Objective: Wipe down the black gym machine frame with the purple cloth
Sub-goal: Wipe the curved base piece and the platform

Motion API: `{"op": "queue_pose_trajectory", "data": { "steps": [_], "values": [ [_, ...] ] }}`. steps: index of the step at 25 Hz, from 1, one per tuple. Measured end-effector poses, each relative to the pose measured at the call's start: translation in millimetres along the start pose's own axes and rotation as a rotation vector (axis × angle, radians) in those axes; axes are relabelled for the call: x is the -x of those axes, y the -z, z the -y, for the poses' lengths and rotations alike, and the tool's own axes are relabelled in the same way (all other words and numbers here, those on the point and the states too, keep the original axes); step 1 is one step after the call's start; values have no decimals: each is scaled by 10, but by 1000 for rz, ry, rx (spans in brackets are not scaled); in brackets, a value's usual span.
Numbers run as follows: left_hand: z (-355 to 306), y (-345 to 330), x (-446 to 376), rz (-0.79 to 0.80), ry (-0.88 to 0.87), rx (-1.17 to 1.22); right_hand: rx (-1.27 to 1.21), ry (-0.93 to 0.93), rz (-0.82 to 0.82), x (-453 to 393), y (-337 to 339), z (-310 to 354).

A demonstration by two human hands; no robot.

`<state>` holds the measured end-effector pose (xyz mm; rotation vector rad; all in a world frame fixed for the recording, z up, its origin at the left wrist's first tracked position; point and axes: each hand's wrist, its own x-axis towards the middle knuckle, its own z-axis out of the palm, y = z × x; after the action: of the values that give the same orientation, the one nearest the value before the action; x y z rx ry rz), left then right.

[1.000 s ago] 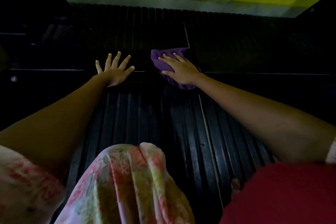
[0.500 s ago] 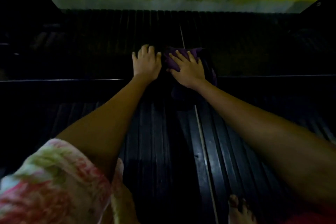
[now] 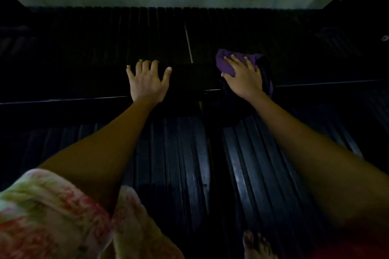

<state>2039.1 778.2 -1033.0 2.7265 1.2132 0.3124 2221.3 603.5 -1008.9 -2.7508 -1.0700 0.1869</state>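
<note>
Dimly, right hand [image 3: 244, 79] flat on purple cloth [image 3: 228, 63], left hand [image 3: 147, 82] splayed on barely visible black frame [image 3: 185, 82]

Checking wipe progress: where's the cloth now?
Head view, right of centre: cloth lies on the black frame under the right hand.

A crumpled purple cloth [image 3: 226, 63] is seen right of centre, draped over the dark horizontal black frame bar [image 3: 63, 99].

You've got soft matt purple cloth [image 3: 226, 64] on a glossy black frame [image 3: 315, 83]; ribbed black floor mat [image 3: 183, 153] at 6 o'clock, dull sheen.
</note>
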Motion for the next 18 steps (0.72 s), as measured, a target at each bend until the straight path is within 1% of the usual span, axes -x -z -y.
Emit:
{"op": "queue_pose_trajectory", "data": {
  "steps": [2,3,6,8,10,11,13,14,15,16,18],
  "values": [
    [6,-4,1,-7,10,-6,12,-29,37,-15,-17,130],
    [8,4,-7,-2,11,-14,19,-12,54,-10,-24,185],
    [10,41,-8,38,13,-41,32,123,64,49,-37,245],
    [-17,53,-11,59,23,-63,16,206,79,54,7,137],
    [-55,100,-30,115,62,-85,16,247,86,50,65,-58],
    [-93,142,-50,158,106,-95,14,228,79,35,84,-173],
    [-255,233,-120,249,216,-117,-23,116,49,-10,93,-345],
    [-419,229,-150,251,225,-104,-39,60,33,-23,95,-384],
    [-625,180,-166,217,182,-54,-41,35,28,-23,94,-384],
    [-864,99,-156,171,95,23,-28,51,35,-16,96,-375],
    [-1312,-93,-88,128,-78,123,13,149,57,-10,132,-465]
  ]
}}
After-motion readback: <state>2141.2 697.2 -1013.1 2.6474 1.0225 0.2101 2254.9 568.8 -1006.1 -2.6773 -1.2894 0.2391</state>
